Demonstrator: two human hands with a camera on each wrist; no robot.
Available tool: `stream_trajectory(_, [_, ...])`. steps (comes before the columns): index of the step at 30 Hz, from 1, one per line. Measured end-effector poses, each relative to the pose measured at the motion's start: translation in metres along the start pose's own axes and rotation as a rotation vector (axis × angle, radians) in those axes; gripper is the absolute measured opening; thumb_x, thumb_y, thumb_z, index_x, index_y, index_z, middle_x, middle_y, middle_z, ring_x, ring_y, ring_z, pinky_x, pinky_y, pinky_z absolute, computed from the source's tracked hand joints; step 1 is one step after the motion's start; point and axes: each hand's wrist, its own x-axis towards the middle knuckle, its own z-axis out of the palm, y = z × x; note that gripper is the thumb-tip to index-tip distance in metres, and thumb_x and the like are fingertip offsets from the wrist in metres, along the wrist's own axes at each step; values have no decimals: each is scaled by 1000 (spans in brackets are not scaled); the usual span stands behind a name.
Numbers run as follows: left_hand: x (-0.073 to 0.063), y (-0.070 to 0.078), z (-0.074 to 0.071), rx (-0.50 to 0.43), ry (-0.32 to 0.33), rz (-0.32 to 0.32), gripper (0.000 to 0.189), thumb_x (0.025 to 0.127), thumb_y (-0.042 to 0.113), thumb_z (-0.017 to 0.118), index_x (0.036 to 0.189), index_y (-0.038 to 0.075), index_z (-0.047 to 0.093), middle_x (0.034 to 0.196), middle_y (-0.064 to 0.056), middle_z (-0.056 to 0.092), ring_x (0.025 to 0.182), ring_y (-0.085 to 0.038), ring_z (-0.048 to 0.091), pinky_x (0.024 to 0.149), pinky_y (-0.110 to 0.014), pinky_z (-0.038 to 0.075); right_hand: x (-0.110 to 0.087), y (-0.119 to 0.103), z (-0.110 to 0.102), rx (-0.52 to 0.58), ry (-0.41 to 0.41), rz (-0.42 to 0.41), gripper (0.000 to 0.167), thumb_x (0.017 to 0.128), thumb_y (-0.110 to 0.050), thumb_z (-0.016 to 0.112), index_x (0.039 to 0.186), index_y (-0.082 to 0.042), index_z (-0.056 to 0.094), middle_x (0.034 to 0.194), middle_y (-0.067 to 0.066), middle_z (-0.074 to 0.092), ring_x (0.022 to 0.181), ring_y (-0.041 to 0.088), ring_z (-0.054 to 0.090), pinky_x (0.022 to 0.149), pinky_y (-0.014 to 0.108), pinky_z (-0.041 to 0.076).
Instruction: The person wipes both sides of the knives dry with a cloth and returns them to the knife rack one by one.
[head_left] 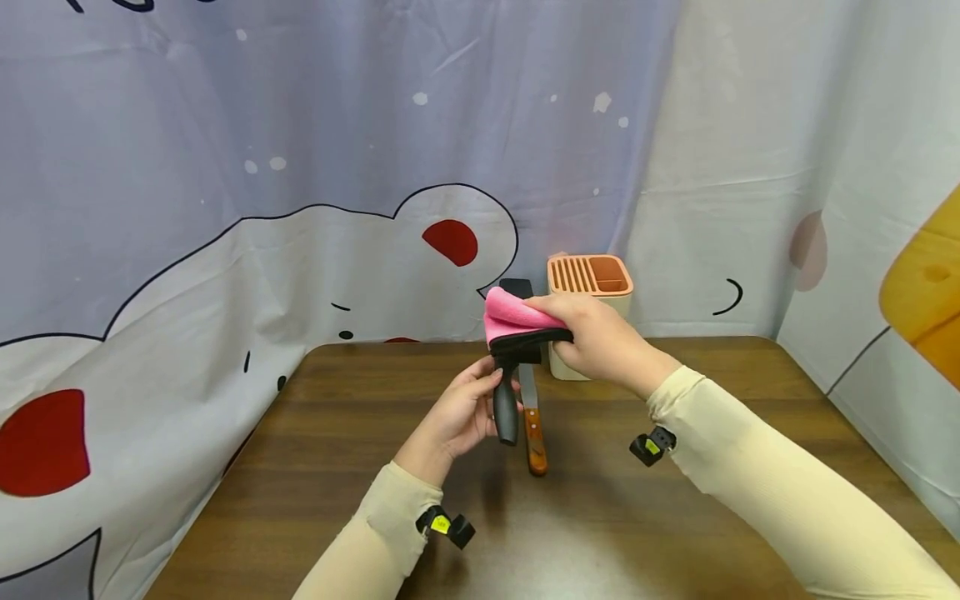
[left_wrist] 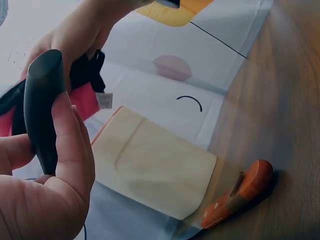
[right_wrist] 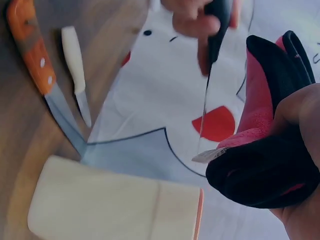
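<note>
My left hand (head_left: 461,412) grips the black handle of a knife (head_left: 506,412), held above the table with its handle end toward me. Its wide dark blade points away and shows partly behind the cloth; in the right wrist view it appears as a thin edge. A folded pink and black cloth (head_left: 517,315) is pinched in my right hand (head_left: 603,343), close by the blade. Whether cloth and blade touch, I cannot tell. Below lies a knife with an orange-brown wooden handle (head_left: 536,442). A smaller cream-handled knife (right_wrist: 75,60) lies beside it in the right wrist view.
A cream knife holder (head_left: 570,367) with a slotted orange top stands at the table's back, just behind my right hand. The wooden table (head_left: 360,450) ends against a printed curtain (head_left: 360,125). Another curtain side hangs at the right.
</note>
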Motion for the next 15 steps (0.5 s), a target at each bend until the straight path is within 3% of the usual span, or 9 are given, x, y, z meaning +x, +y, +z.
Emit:
stream_trajectory(9, [1,-3,-1,-19,43,17,24,110,14,37,131,20,47,92,6,71,77,-13,75,56,-32,61,-19,-11,25,-112,-50,-76,61,75,3,72,134,-16,69,130,0,73,107,27,69,94,44,57])
stream_trajectory(15, [2,-4,-2,-23,48,30,19,110,14,38,125,19,49,88,4,72,75,-12,73,55,-32,60,-17,-13,35,-170,-13,-136,61,74,-3,78,132,-17,70,128,1,74,102,27,70,86,44,59])
